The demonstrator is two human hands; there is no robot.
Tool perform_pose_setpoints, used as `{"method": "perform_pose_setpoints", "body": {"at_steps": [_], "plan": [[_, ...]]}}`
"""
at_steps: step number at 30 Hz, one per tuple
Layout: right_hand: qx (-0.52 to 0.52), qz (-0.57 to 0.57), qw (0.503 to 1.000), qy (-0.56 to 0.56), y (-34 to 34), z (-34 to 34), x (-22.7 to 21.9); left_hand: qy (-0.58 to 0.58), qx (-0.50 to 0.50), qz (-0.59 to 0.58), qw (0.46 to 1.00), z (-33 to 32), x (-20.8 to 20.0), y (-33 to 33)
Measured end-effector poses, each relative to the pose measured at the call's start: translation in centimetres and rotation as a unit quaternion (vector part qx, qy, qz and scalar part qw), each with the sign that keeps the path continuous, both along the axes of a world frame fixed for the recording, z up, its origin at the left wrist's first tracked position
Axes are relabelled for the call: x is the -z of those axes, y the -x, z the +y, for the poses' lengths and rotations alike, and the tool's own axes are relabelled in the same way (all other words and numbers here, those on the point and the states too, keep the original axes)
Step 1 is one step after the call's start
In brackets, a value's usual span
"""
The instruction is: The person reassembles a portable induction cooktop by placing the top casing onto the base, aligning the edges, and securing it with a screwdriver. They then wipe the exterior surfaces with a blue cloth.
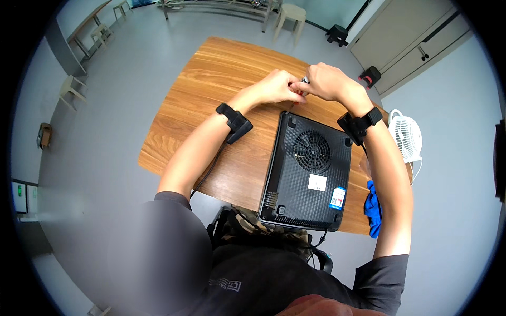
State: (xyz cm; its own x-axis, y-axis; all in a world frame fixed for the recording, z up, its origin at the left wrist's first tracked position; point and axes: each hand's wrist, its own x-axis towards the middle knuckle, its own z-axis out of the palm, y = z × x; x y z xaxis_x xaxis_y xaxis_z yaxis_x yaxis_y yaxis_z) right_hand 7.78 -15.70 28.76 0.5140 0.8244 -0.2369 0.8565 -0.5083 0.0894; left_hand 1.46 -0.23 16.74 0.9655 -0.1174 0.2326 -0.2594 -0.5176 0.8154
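Note:
My left hand [278, 87] and my right hand [328, 82] meet over the far part of the wooden table, fingers pinched together. Between them is a small item with a whitish part [305, 80] and a bit of red below; the fingers cover most of it, so I cannot make out its kind. Just nearer to me lies a black induction cooker [300, 189], bottom side up. Its underside shows a round fan grille [312, 151], corner feet and two stickers. Neither hand visibly grips the cooker.
A white fan [406, 138] stands at the table's right edge, with a blue cloth [372, 209] nearer to me. Black devices are strapped on both wrists, and a cable [210, 169] hangs by my left forearm. Stools [290, 18] stand beyond the wooden table [221, 68].

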Motion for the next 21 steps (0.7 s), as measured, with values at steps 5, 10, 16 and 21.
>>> {"method": "perform_pose_setpoints", "body": {"at_steps": [5,10,16,21], "plan": [[-0.011,-0.014,0.999,-0.035,-0.7,-0.7,0.7,0.020,0.000,-0.040,0.999,-0.5,0.9,-0.6],[-0.074,0.034,0.993,-0.089,-1.2,-2.6,1.3,-0.037,0.013,0.010,0.999,-0.6,-0.8,-0.2],[0.004,0.071,0.997,-0.026,-1.1,-1.2,1.4,-0.080,0.015,-0.022,0.996,-1.4,-1.2,-0.1],[0.008,0.054,0.998,-0.022,-1.8,-1.2,1.5,-0.042,0.002,-0.092,0.995,-2.2,-0.6,0.0]]}}
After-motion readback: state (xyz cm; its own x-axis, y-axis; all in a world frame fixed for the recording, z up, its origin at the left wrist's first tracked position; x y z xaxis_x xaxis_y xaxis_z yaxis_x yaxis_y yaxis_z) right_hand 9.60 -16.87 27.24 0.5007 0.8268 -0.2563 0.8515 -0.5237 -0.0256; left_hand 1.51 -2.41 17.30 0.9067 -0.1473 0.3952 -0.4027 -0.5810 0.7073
